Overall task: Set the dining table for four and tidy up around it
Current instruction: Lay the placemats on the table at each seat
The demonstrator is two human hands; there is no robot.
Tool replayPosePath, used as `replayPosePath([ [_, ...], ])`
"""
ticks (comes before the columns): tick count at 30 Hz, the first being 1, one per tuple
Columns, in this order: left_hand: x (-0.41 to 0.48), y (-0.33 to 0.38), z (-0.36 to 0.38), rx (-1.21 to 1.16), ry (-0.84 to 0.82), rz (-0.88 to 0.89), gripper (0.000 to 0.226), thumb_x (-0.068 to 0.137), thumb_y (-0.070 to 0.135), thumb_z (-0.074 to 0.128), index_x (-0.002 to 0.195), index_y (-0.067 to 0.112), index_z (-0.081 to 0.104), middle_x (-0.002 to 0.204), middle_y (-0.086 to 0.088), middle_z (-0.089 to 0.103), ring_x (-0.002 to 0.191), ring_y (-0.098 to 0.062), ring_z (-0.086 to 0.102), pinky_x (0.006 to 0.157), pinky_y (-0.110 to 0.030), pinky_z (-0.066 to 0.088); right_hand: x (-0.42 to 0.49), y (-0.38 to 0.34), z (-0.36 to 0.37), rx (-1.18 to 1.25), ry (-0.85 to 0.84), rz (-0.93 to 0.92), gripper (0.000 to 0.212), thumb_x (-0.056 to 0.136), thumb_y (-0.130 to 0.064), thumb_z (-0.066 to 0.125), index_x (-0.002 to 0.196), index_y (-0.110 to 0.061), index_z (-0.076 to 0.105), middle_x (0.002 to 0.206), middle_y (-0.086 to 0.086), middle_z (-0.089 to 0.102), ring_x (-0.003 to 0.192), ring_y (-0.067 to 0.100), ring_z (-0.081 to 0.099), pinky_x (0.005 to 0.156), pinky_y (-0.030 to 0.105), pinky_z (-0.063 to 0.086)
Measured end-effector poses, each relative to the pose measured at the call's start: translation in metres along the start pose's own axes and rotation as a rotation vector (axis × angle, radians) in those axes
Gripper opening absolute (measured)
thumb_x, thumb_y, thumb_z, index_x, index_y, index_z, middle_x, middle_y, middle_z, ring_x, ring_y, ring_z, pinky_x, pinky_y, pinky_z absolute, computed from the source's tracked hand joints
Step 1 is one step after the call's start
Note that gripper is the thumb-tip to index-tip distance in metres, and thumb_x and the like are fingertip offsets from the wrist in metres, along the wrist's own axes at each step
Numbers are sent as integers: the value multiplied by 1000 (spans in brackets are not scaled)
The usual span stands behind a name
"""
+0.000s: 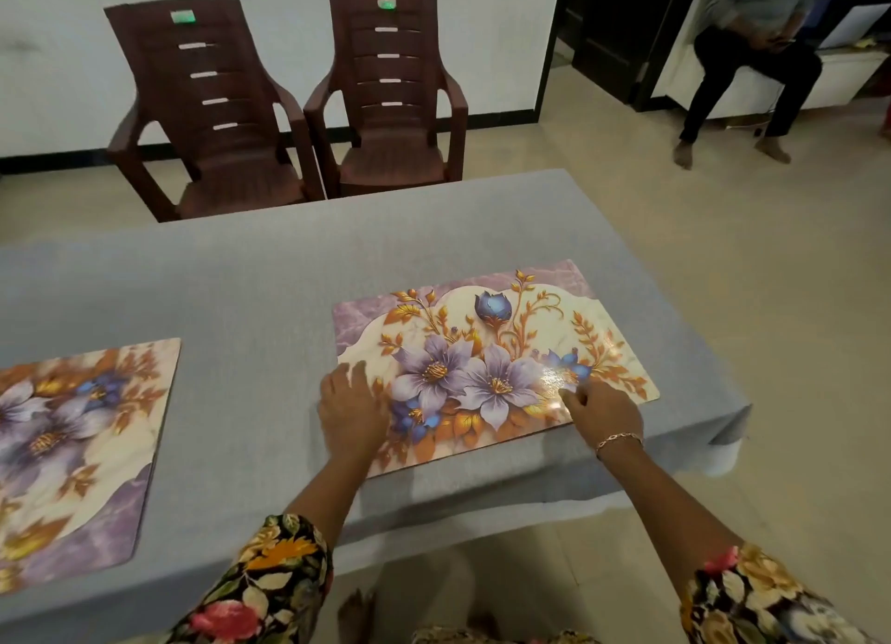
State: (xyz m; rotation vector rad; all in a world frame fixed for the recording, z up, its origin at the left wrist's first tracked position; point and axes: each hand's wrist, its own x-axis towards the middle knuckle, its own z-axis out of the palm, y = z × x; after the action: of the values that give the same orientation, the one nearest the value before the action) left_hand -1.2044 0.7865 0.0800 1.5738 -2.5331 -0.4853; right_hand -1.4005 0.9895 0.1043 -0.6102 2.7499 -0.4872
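Note:
A floral placemat [487, 349] with purple flowers lies slightly skewed near the right end of the table, which is covered by a grey-blue cloth [270, 277]. My left hand [349, 409] rests flat on the mat's left near edge, fingers spread. My right hand [605, 414] touches the mat's near edge at the right, fingers loosely bent with the fingertips on the mat. A second floral placemat [72, 441] lies at the left of the table, partly cut off by the frame.
Two dark brown plastic chairs [217, 112] [393, 93] stand side by side beyond the table's far edge, against a white wall. A person [752, 59] sits at the upper right. Tiled floor surrounds the table's right end.

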Motion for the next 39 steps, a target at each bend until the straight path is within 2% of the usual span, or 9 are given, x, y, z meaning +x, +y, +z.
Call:
replayPosePath([
  [3, -7, 5, 14, 66, -217, 203, 85, 87, 69, 29, 151, 18, 8, 159, -9, -3, 145, -30, -8, 117, -43, 2, 11, 1, 3, -242, 93, -315, 20, 79, -16, 68, 92, -1, 66, 96, 24, 63, 88, 42, 61, 67, 37, 49],
  [5, -12, 4, 21, 133, -288, 290, 117, 57, 91, -12, 151, 21, -3, 157, -9, -14, 144, -30, -15, 116, -46, -4, 24, 14, 19, -338, -65, -351, 43, 68, -19, 77, 107, -4, 64, 108, 29, 62, 94, 49, 61, 68, 46, 54],
  [8, -15, -2, 30, 174, -307, 326, 132, 37, 86, -35, 149, 22, -9, 156, -9, -20, 143, -29, -19, 115, -47, -10, 37, 36, 43, -428, -93, -414, 44, 90, -45, 36, 120, -16, 50, 115, 24, 62, 94, 46, 63, 65, 50, 54],
  [11, -19, -4, 32, 189, -292, 341, 127, 40, 84, -36, 148, 20, -15, 151, -6, -28, 140, -26, -26, 114, -46, -12, 24, 41, 46, -485, -111, -431, 60, 98, -49, 4, 125, -17, 47, 117, 21, 63, 98, 43, 64, 69, 50, 54],
  [17, -28, -9, 35, 192, -264, 359, 114, 45, 82, -38, 137, 15, -26, 144, -3, -34, 133, -22, -33, 110, -42, -19, 13, 40, 46, -433, -55, -412, 60, 97, -50, 1, 129, -16, 40, 122, 20, 61, 103, 42, 62, 75, 50, 53],
  [23, -33, -14, 42, 156, -229, 366, 113, 54, 85, -30, 140, 12, -16, 145, -2, -29, 136, -24, -28, 109, -39, -23, 10, 41, 46, -410, -54, -431, 61, 97, -50, 1, 131, -16, 38, 125, 19, 58, 107, 43, 59, 79, 51, 51],
  [26, -35, -17, 45, 160, -230, 369, 101, 75, 81, -11, 146, 12, 7, 152, -7, -6, 142, -31, -5, 110, -35, -20, 9, 43, 48, -373, -34, -416, 61, 97, -51, 2, 135, -17, 34, 128, 19, 57, 111, 42, 57, 82, 52, 50],
  [31, -34, -17, 44, 209, -236, 355, 76, 92, 66, 10, 140, 14, 39, 143, -21, 41, 137, -37, 25, 109, -40, 6, 6, 46, 49, -285, 37, -442, 58, 97, -50, 1, 148, -24, 0, 129, 17, 56, 112, 40, 57, 83, 50, 50],
  [39, -35, -19, 48, 222, -214, 369, 88, 87, 72, 1, 145, 13, 31, 151, -14, 13, 138, -36, 15, 111, -39, -4, 5, 49, 49, -300, 78, -478, 59, 97, -52, 2, 148, -24, 0, 131, 17, 55, 114, 41, 55, 86, 52, 48],
])
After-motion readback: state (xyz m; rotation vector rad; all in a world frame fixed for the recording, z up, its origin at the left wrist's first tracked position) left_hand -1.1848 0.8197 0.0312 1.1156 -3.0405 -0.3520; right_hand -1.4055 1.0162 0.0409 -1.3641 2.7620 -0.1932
